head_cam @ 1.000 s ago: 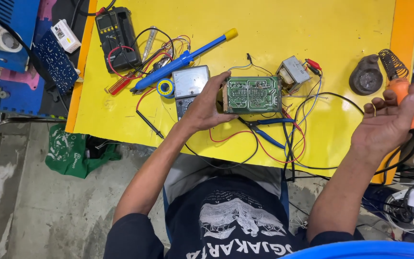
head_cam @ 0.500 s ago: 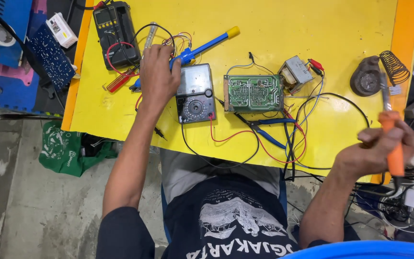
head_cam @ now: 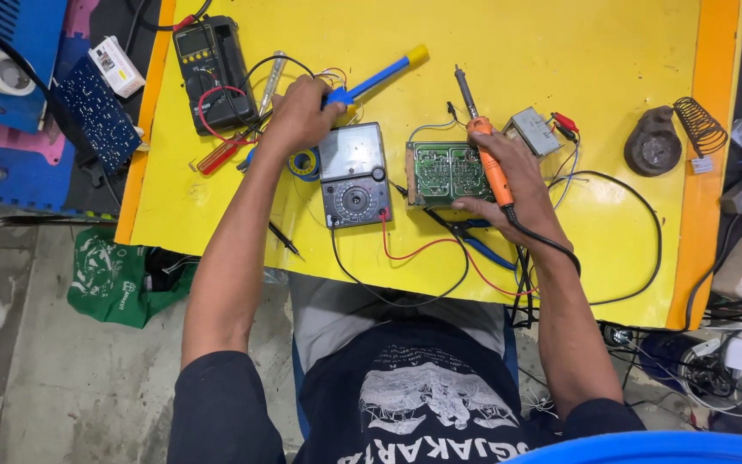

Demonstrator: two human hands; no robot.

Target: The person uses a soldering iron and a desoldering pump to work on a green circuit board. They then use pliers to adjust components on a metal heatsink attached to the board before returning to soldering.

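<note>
Orange plastic is what I am seeing first: the right hand (head_cam: 513, 185) is wrapping its fingers tight around the orange handle of a soldering iron (head_cam: 484, 150), with the metal tip pointing toward the far edge of the yellow table (head_cam: 611, 51), past the green circuit board (head_cam: 444, 172). The board is lying flat just under and to the left of that hand, and the thumb is reaching along its near edge, though I cannot tell whether it is touching. The tip is standing off the board's far edge, so I am judging that no joint is being heated at this moment; the iron is in hand and the board is in place, but the contact itself is not yet made.

The left hand (head_cam: 301, 112) is lying farther left, fingers curled down over the near end of a blue desoldering pump (head_cam: 380, 76) with a yellow cap; whether it is fully gripping it, I cannot tell. Just near that hand are 1 roll of solder wire (head_cam: 305, 163) and a grey analogue multimeter (head_cam: 354, 176), its red and black leads trailing toward the near edge. A black digital meter (head_cam: 209, 69) is sitting at the far left, and the iron's coil stand (head_cam: 699, 125) at the far right, well apart from the iron.
</note>
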